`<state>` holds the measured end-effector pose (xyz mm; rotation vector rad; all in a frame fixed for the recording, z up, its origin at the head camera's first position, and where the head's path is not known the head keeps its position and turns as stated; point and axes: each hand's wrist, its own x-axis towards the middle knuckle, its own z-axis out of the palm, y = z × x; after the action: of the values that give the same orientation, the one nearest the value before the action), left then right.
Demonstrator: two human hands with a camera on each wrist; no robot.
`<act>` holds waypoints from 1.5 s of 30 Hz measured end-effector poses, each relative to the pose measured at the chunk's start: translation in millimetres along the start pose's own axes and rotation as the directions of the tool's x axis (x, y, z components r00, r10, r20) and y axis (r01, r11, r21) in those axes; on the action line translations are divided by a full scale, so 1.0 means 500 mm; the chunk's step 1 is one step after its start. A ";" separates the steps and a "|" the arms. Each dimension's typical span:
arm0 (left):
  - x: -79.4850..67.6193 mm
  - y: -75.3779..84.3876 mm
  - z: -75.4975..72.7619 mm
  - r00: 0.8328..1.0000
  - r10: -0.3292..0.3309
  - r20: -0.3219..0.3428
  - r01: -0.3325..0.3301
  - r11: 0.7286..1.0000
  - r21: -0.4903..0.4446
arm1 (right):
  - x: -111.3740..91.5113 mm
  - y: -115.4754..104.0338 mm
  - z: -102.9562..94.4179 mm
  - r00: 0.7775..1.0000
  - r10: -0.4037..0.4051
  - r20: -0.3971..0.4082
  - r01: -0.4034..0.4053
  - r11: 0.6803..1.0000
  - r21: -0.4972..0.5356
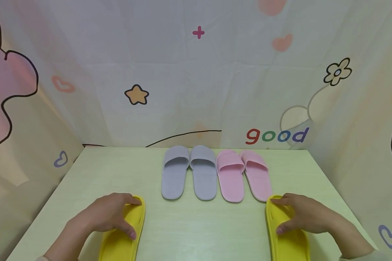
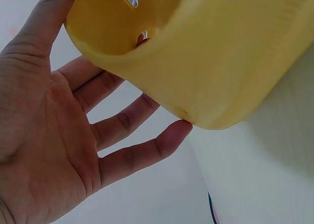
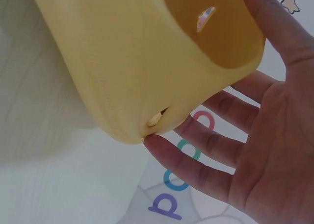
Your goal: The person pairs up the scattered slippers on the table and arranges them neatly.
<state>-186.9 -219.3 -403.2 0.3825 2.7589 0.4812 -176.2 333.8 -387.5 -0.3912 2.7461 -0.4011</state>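
My left hand (image 1: 107,214) holds one yellow slipper (image 1: 119,248) by its strap end, at the front left of the table. In the left wrist view the thumb lies at the strap's opening and the fingers of the left hand (image 2: 54,121) spread along the far rim of the slipper (image 2: 211,67). At the front right, my right hand (image 1: 308,214) grips the other yellow slipper (image 1: 290,248) in the same way. The right wrist view shows slots in this slipper (image 3: 127,62), with the fingertips of the right hand (image 3: 270,136) at its rounded end.
A grey pair, left slipper (image 1: 173,184) and right slipper (image 1: 205,185), stands at the back middle of the pale table (image 1: 196,228). Beside it is a pink pair, left slipper (image 1: 232,186) and right slipper (image 1: 260,185). A printed cloth (image 1: 183,72) hangs behind and along both sides.
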 end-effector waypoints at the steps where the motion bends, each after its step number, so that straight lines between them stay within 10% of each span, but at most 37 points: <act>1: 0.000 0.002 0.000 1.000 0.003 0.001 -0.003 1.000 0.001 | 0.002 -0.006 0.001 1.000 -0.004 0.000 0.004 1.000 -0.003; 45: 0.008 0.006 -0.003 0.999 0.033 0.015 -0.033 0.998 0.053 | 0.066 -0.185 0.043 0.972 -0.223 -0.074 0.222 0.975 -0.015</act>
<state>-190.4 -215.6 -401.9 0.4430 2.7606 0.4123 -178.3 233.4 -386.8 -0.7038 2.7854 -0.4712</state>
